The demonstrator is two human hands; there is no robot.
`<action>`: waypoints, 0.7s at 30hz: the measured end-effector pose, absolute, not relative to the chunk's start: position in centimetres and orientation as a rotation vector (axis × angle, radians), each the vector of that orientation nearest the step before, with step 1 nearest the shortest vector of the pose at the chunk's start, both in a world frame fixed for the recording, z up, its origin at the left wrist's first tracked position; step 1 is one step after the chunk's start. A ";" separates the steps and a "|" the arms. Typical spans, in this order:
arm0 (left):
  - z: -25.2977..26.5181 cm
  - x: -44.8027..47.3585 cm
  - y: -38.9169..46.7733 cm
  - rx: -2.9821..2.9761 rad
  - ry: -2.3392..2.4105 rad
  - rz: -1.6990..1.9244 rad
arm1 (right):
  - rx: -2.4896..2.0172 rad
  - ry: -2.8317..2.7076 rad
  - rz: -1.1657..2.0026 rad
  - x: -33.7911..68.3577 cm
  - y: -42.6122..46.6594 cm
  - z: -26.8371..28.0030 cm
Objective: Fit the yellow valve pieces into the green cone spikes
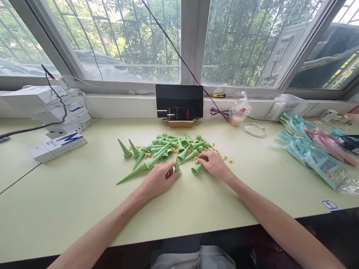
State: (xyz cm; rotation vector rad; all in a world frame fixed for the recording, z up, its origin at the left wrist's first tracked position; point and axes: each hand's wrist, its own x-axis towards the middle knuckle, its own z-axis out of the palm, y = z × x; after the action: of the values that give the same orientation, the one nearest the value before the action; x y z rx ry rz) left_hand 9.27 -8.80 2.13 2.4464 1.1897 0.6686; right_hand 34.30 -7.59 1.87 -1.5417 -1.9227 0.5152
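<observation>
My left hand is closed around a small green plastic cone, which stands point up on the table between thumb and fingers. To the right, my right hand has thumb and fingertips pinched together beside small yellow plastic pegs; whatever they grip is too small to make out. Partly under that hand lies a green threaded spike, its open end toward the left. Beyond both hands spreads a pile of green plastic spikes with yellow pegs among them. One long green spike lies left of my left hand.
A tablet and a phone lean on a cardboard stand behind the pile. White boxes are stacked at left. Bagged teal items lie at right, a white cable nearer the middle. The table edge runs close to me.
</observation>
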 end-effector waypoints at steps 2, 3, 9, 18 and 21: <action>2.1 9.3 -8.8 2.449 1.188 0.671 | -1.541 -1.896 0.542 34.4 -7.5 1.8; 2.1 9.2 -8.8 2.451 1.185 0.671 | -1.544 -1.885 0.550 34.5 -7.4 1.8; 2.0 9.2 -8.7 2.462 1.172 0.674 | -1.541 -1.852 0.575 35.0 -6.9 1.8; 2.1 9.2 -8.8 2.461 1.171 0.683 | -1.536 -1.832 0.609 35.3 -6.7 1.5; 2.1 9.2 -8.8 2.460 1.176 0.676 | -1.558 -1.839 0.607 35.3 -6.6 1.5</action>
State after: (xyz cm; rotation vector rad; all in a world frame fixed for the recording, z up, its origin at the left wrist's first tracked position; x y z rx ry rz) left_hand 9.21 -8.77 2.10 2.4598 1.1759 0.6757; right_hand 35.34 -6.56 1.46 -1.5581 -1.8393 0.6073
